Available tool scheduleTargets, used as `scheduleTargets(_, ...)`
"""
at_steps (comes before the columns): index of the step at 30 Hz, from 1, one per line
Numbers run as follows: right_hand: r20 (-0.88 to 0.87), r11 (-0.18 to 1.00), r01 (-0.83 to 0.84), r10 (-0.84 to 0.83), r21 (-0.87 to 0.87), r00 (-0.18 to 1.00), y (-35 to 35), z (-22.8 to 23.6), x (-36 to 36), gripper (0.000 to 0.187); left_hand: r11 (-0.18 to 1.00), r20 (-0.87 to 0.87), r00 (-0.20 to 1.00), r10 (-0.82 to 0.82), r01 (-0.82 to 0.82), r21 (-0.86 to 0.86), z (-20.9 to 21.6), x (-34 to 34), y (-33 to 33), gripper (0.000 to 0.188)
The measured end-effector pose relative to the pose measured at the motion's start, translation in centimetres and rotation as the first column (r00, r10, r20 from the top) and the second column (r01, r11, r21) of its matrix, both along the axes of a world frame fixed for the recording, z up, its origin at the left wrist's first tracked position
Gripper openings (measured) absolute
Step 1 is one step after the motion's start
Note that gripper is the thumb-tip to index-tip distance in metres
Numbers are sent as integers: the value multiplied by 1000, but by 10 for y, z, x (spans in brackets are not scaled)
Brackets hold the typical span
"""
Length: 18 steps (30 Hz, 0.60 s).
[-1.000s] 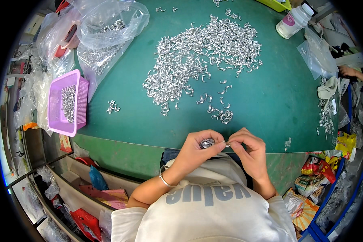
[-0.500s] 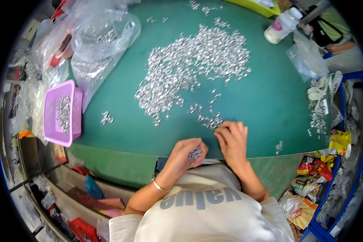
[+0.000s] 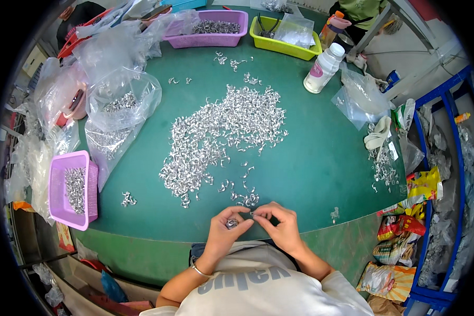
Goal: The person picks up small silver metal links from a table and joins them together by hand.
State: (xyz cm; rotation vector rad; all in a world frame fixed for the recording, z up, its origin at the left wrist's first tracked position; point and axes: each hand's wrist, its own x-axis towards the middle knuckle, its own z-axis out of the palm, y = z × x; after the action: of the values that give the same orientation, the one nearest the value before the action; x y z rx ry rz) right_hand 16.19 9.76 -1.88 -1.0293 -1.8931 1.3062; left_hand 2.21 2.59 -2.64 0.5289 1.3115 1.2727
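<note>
My left hand (image 3: 222,231) is closed around several small curved silvery metal pieces (image 3: 231,224), which show in its curled palm. Its thumb and forefinger reach toward the tips of my right hand (image 3: 280,227). Between those fingertips, my right hand pinches one small metal piece (image 3: 252,213). Just beyond my hands lies a loose cluster of the same pieces (image 3: 246,199) on the green tabletop (image 3: 321,158). Farther out a large heap of metal pieces (image 3: 221,134) spreads across the middle.
A purple basket (image 3: 93,192) holding metal pieces stands at the left, near a clear plastic bag (image 3: 147,97) of pieces. Along the far edge are another purple basket (image 3: 216,40) and a yellow-green tray (image 3: 284,47). A white bottle (image 3: 324,68) stands far right; blue shelving (image 3: 447,121) lies beyond.
My right hand has come away from the loose cluster and met my left hand, now pinching a piece. The view has shifted, showing more of the table's far side.
</note>
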Motion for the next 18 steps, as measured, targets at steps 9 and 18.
scheduleTargets(9,-64,996,-55,50,-71,997,-1,12,1,16,996,-150,989,6,7,87,11,1,1,6)
scheduleTargets(18,-324,779,-158,-62,-607,944,-3,6,6,11,993,389,920,-48,85,-77,13,-5,-3,13)
